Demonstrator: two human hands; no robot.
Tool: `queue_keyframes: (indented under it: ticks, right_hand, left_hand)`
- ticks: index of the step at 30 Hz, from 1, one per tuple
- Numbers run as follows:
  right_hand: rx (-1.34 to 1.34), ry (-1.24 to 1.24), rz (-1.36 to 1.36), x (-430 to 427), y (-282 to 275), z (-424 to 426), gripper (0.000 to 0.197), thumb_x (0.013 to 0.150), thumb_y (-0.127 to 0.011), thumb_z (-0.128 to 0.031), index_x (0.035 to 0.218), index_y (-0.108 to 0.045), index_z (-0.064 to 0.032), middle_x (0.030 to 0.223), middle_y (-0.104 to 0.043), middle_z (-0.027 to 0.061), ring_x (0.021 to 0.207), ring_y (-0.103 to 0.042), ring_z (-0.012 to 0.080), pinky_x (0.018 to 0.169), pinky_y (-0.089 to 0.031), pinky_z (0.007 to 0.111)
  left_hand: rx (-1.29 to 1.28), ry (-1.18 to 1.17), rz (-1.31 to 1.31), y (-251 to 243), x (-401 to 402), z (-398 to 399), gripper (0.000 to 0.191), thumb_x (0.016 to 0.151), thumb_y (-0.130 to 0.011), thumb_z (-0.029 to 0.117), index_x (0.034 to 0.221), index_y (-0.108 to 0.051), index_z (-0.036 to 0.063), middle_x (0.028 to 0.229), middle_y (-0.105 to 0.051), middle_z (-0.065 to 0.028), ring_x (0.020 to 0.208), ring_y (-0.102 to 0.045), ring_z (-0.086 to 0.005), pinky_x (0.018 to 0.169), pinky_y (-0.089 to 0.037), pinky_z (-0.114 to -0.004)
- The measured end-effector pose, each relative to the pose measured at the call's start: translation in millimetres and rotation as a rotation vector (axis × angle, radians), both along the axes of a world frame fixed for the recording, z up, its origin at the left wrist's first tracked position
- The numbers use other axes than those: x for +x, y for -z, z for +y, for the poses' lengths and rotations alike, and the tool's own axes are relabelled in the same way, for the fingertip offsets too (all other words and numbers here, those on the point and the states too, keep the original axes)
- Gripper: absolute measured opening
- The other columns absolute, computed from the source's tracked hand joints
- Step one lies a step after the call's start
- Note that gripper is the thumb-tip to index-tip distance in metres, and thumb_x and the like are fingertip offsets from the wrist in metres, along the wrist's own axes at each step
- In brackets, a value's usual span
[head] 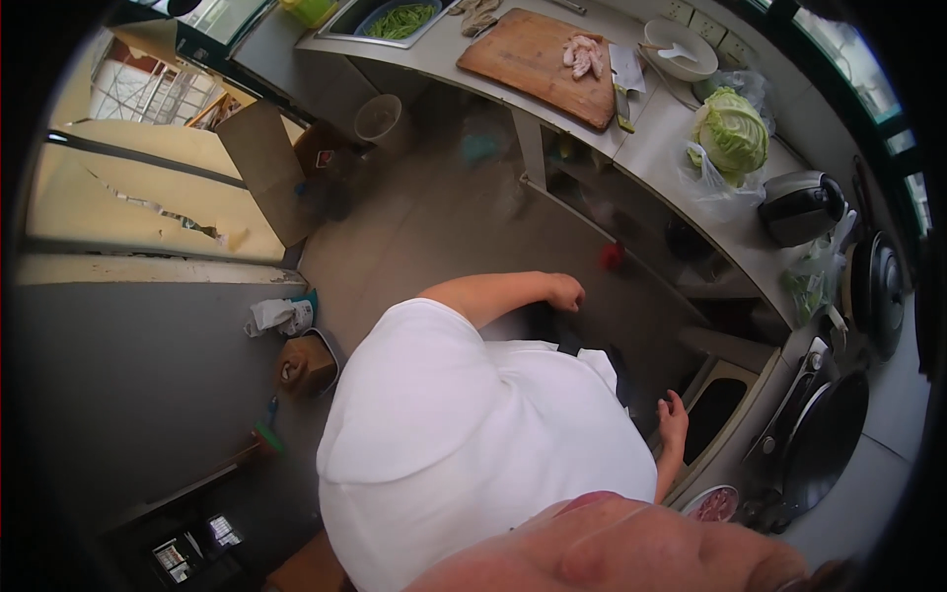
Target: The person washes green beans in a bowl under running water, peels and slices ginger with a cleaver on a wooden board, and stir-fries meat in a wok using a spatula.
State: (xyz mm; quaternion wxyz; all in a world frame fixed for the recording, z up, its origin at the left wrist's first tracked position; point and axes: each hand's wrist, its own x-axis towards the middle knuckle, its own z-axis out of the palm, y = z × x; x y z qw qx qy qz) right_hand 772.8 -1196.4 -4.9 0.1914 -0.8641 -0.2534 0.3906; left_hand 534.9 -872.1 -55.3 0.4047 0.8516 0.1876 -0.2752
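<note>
My left hand (567, 292) hangs in front of my white shirt, its fingers curled in and nothing visible in them. Lower down to the right, my right hand (672, 418) has its fingers apart and is empty. It is nearest to a cabinet front with a dark panel (716, 420) below the stove. Across the floor from my hands, pale raw meat pieces (584, 56) rest on a wooden cutting board (529, 63). A cleaver-like knife (626, 81) lies by the board's right edge. A cabbage (731, 133) sits on a plastic bag farther along the counter.
A black wok (825, 444) is on the gas stove, near a bowl of raw meat (716, 506). The counter also carries a white bowl (679, 50) and a black appliance (803, 207). Green beans (401, 21) fill a basin in the sink. A bucket (382, 122) stands on the floor.
</note>
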Motion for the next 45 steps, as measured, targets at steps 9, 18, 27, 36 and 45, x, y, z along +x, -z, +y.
queue_keyframes:
  ticks: [9, 18, 27, 36, 45]
  right_hand:
    - [-0.049, 0.032, -0.043, -75, 52, -156, 0.038, 0.08, -0.059, -0.02, 0.115, -0.053, -0.0046, 0.086, -0.062, 0.0108, 0.076, -0.058, 0.0191, 0.07, -0.046, 0.031]
    - [0.01, 0.538, 0.147, -173, 134, -285, 0.028, 0.083, -0.055, -0.012, 0.109, -0.054, -0.0034, 0.082, -0.06, 0.0074, 0.063, -0.056, 0.0139, 0.062, -0.048, 0.029]
    - [-0.247, 0.711, 0.565, -343, 155, -329, 0.024, 0.083, -0.053, -0.019, 0.104, -0.053, -0.0067, 0.08, -0.059, 0.0037, 0.063, -0.055, 0.0114, 0.054, -0.044, 0.026]
    - [0.098, 0.792, 0.419, -331, 111, -301, 0.026, 0.083, -0.053, -0.011, 0.108, -0.053, -0.0012, 0.084, -0.058, 0.0047, 0.069, -0.055, 0.0112, 0.061, -0.046, 0.024]
    - [-0.167, 0.539, 0.331, -292, 260, -351, 0.022, 0.082, -0.054, -0.014, 0.101, -0.059, -0.0033, 0.078, -0.061, 0.0052, 0.065, -0.057, 0.0136, 0.062, -0.046, 0.028]
  left_hand:
    - [-0.072, 0.047, -0.022, -8, -43, -124, 0.031, 0.079, -0.056, 0.024, 0.106, -0.059, 0.0094, 0.105, -0.06, -0.0126, 0.099, -0.055, -0.03, 0.084, -0.043, -0.038]
    - [-0.231, 0.035, 0.076, 6, -90, -174, 0.032, 0.083, -0.055, 0.023, 0.111, -0.056, 0.008, 0.103, -0.061, -0.0121, 0.094, -0.059, -0.0253, 0.08, -0.046, -0.034]
    - [-0.246, 0.141, 0.106, 37, -181, -178, 0.032, 0.083, -0.056, 0.021, 0.11, -0.056, 0.0062, 0.104, -0.061, -0.0125, 0.094, -0.06, -0.0253, 0.08, -0.046, -0.033]
    - [-0.229, 0.284, 0.163, 49, -187, -210, 0.031, 0.081, -0.058, 0.021, 0.107, -0.058, 0.0056, 0.101, -0.062, -0.014, 0.093, -0.06, -0.0267, 0.081, -0.046, -0.034]
    - [-0.219, 0.146, 0.109, 123, -129, -272, 0.029, 0.083, -0.056, 0.023, 0.107, -0.058, 0.0073, 0.101, -0.062, -0.0131, 0.094, -0.059, -0.0255, 0.083, -0.045, -0.034]
